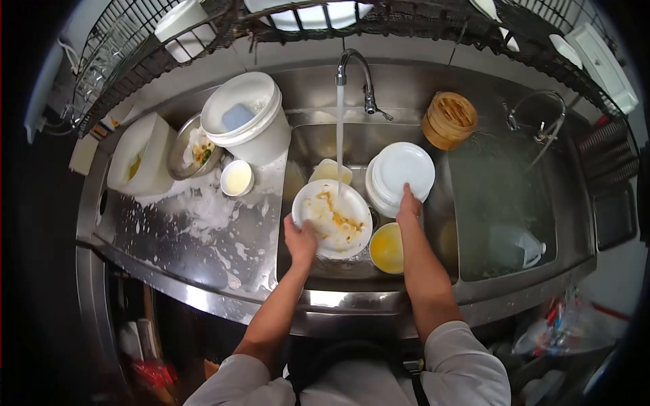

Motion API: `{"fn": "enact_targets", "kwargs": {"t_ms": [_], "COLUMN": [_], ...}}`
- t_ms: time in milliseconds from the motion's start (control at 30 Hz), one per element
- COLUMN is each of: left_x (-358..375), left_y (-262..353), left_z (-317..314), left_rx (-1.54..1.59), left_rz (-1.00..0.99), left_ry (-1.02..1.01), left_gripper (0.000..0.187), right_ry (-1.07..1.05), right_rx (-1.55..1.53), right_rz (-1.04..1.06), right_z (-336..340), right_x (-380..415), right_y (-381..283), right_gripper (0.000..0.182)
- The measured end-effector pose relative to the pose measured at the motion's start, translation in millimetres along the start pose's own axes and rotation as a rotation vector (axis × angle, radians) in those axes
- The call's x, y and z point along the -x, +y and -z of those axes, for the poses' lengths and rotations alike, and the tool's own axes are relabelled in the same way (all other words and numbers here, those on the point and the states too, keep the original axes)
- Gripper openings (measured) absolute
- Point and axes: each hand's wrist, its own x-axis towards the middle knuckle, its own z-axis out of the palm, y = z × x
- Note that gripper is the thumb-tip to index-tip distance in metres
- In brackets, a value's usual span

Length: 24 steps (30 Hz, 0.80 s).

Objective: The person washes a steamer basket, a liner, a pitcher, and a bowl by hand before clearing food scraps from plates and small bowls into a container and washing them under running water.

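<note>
My left hand (300,240) grips the left rim of a white plate (325,237) smeared with yellow-brown food. Water from the tap (355,57) runs down onto this plate. My right hand (409,205) holds the lower edge of a clean-looking white plate (405,169), its thumb on top and the other fingers hidden beneath. That plate is above a stack of white dishes (373,191) in the middle basin. Below the stack stands a bowl of yellow liquid (387,249). Behind the soiled plate is a pale yellowish container (330,171).
Left on the foamy counter (162,230) are a white bucket (264,132), a small cup (237,178), a metal bowl with scraps (179,152) and a white tub (152,162). A bamboo steamer (448,122) stands behind the basins. Cloudy water (497,196) fills the right basin.
</note>
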Motion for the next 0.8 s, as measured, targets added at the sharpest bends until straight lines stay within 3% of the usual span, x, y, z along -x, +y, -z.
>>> {"fn": "enact_targets", "kwargs": {"t_ms": [133, 233, 333, 467, 567, 667, 800], "left_x": [-3, 0, 5, 9, 11, 14, 16], "left_y": [-37, -43, -37, -27, -32, -35, -42], "left_z": [-49, -66, -66, -55, -50, -46, -52], "left_rx": [0.131, 0.296, 0.324, 0.341, 0.346, 0.331, 0.383], "left_rz": [0.117, 0.187, 0.187, 0.212, 0.225, 0.220, 0.249], "left_ry": [0.093, 0.148, 0.196, 0.197, 0.190, 0.178, 0.150], "left_gripper": [0.034, 0.036, 0.036, 0.034, 0.033, 0.033, 0.033], "right_ry": [-0.033, -0.178, -0.238, -0.606, -0.785, -0.714, -0.692], "right_rx": [0.091, -0.194, -0.329, -0.347, -0.498, -0.348, -0.429], "right_rz": [-0.013, 0.261, 0.176, -0.200, -0.103, 0.119, 0.042], "right_z": [8, -6, -10, 21, 9, 9, 10], "right_x": [15, -24, -59, -38, -47, -49, -72], "right_y": [-28, -14, -16, -56, -35, -21, -25], "right_gripper": [0.101, 0.095, 0.073, 0.068, 0.067, 0.068, 0.061]}}
